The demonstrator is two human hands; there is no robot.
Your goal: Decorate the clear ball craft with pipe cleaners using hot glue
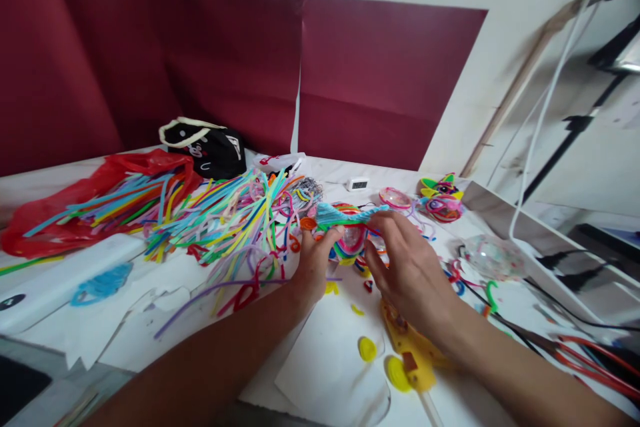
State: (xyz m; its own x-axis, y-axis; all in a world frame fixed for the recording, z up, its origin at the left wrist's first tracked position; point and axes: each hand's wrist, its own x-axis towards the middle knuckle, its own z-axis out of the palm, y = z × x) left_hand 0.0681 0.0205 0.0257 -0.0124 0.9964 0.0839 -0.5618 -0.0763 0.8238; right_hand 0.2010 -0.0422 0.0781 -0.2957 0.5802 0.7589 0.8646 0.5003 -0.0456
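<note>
Between my two hands is a rainbow-coloured pipe-cleaner craft (345, 215) with a light blue band along its top and a round clear, pinkish part in the middle. My left hand (316, 255) pinches its left side, thumb lying on the front. My right hand (407, 260) is closed at its right side, fingers bent around the edge; some fingertips are hidden. Under my right hand lies a yellow glue gun (417, 353) with a clear glue stick at its end. Flat yellow coils (367, 349) lie on a white sheet (330, 360) in front.
Loose pipe cleaners (220, 213) and a red plastic bag (30, 220) spread across the left, near a black bag (215, 153). Behind are a small digital display (357, 184) and another pipe-cleaner craft (443, 203). Red-handled pliers or scissors (590, 360) and cables lie right, by a clear dome (493, 257).
</note>
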